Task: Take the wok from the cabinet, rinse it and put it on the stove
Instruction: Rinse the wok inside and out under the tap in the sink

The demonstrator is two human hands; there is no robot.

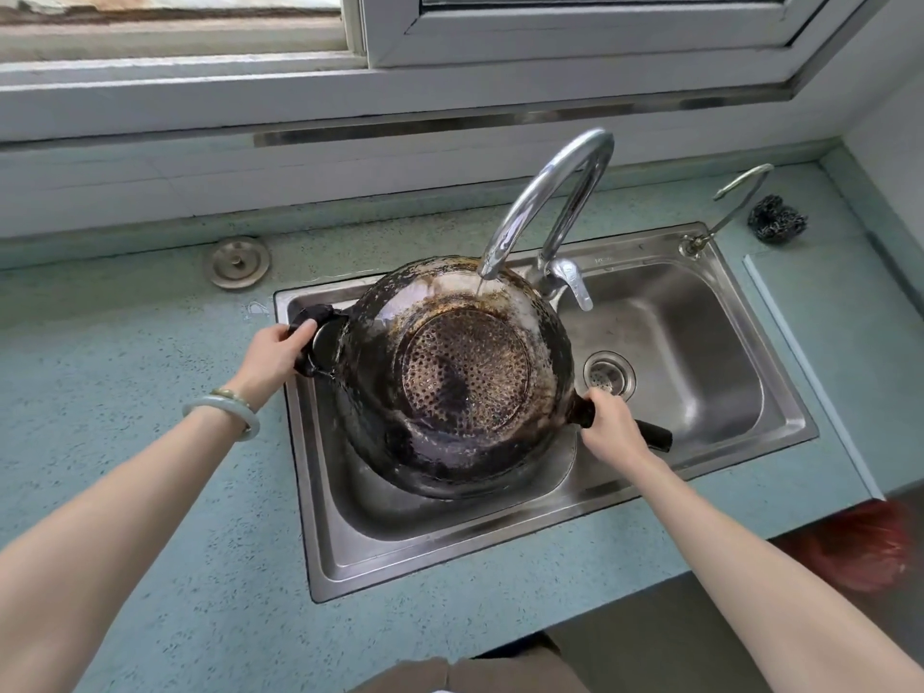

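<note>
Head view: on the far left of the blue-green countertop (125, 317) a round metal drain cover (236, 262) lies flat, just beside the far left corner of the sink (310, 492). The left arm reaches forward from the near left, almost straight, with a pale bracelet (225, 410) on the wrist. The left hand (272, 355) has its fingers curled around the short side handle (320, 312) of the wok (450, 382), thumb on top.

The wok is held upside down above the left basin, with its burnt, dotted bottom facing up. A thin stream of water (481, 287) falls from the curved tap (540, 192) onto the far edge of the wok.

The right arm comes from the near right, and the right hand (607, 425) is closed tightly around the long black handle (655, 435), whose end sticks out past the fingers over the right basin. Beside this hand is the drain strainer (608, 375). At the far right stand a small thin tap (735, 197) and a dark wire scourer (776, 217).
</note>
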